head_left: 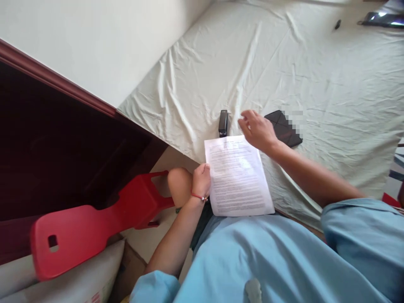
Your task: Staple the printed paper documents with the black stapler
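Observation:
A printed sheet of paper (238, 181) lies over the edge of the cloth-covered surface and reaches toward my lap. Its left edge is gripped by my left hand (201, 180), thumb on top and the other fingers hidden; a red string bracelet circles that wrist. Above the sheet's top right corner hovers my right hand (257, 129), fingers loosely bent and apart, holding nothing. Just left of it, a black stapler (223, 123) rests on the cloth beyond the paper's top edge. Partly behind my right wrist lies a dark flat square object (285, 129), one corner of it blurred out.
A wrinkled pale sheet (331, 88) covers the wide surface ahead. At the far right are a small black item (337, 24) and a shiny dark object (381, 19). To the left stand a red plastic chair (72, 235), a white sack (104, 269) and dark wood panelling (57, 139).

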`<state>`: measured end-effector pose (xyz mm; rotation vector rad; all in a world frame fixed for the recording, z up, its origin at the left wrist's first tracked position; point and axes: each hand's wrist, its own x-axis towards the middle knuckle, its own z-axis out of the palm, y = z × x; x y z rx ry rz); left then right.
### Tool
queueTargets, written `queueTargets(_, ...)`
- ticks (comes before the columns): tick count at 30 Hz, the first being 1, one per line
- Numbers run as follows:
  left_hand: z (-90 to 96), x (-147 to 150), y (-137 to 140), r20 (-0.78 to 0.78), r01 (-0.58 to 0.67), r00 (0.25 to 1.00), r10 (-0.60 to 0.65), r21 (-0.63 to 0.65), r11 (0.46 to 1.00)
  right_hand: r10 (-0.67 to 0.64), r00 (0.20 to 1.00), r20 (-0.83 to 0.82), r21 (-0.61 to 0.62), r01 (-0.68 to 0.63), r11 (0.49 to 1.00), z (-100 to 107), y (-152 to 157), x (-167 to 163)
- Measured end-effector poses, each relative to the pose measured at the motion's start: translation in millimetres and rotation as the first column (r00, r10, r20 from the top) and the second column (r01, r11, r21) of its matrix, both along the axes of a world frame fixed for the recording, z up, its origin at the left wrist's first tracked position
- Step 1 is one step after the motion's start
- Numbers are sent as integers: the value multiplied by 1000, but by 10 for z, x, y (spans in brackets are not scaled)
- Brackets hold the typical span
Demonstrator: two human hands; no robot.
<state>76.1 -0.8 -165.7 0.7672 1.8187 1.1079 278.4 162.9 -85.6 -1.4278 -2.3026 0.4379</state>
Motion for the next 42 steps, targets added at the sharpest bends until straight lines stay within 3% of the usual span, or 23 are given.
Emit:
queueTargets(2, -71, -30, -139, -70, -57, 996, 61, 64, 996, -81, 992, 91, -120, 92, 988, -71, -186, 298)
queueTargets(5, -177, -32, -254, -73, -127, 988, 135, 109, 986, -98, 974, 204, -282, 154, 947, -234, -379, 559)
queueTargets(13, -192, 63, -255, 147, -241, 964, 220, 141, 960, -161, 981, -107, -388, 108, 915, -487, -520, 472)
queueTargets(19, -144, 136, -286, 406, -331, 872, 273, 78, 940, -209, 920, -333, -504, 14, 864, -678, -479, 495)
queueTargets(23, -133, 204, -397, 527, -273, 821, 220, 23, 962, -193, 894, -404, -517, -49, 855, -778, -480, 553)
queueTargets(26, -157, 276, -561, 623, -176, 757, 198, -98, 979, -194, 870, -453, -474, -51, 879, -813, -494, 566)
queueTargets(30, -213, 386, -791, 659, -70, 732, 173, -180, 981, -184, 860, -476, -412, -34, 910, -829, -513, 560)
queueTargets(38, -286, 475, -886, 611, -95, 774, 166, -147, 985, -111, 897, -429, -412, -84, 907, -727, -540, 563)
queueTargets(42, -308, 462, -925, 624, -93, 767, 149, -121, 988, -88, 864, -496, -412, -145, 900, -754, -552, 568)
